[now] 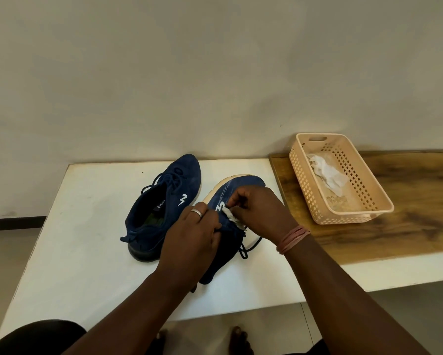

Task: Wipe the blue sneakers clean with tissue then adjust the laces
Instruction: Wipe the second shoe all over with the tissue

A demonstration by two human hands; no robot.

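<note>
A white table (82,226) holds everything, and all places here are told from it. A wooden board (407,213) lies over the table's right end, against the wall.

Near the middle of the table stands one blue sneaker (164,211). It sits upright with its toe toward the wall. It is dark blue and looks soft and fuzzy, with a small white zigzag mark on its side, a dark sole and dark blue laces tied loosely on top.

Just to its right, also on the table, the second blue sneaker (243,185) is tipped onto its side. It shows a pale cream sole edge, tiny white dots near the toe and the same white mark. Its dark lace (251,245) trails out in a loop onto the table top.

A peach plastic basket (364,213) full of small square holes sits on the wooden board. Inside it lies a crumpled used tissue (328,172).

The left hand (192,239), with a silver ring on one finger, grips the tipped sneaker with curled fingers. The right hand (261,211) has a pink thread band on the wrist. It pinches a small white tissue (230,216) and presses it on the sneaker's side near the white mark. The right fingertips are partly hidden, so the exact pinch is hard to see.
</note>
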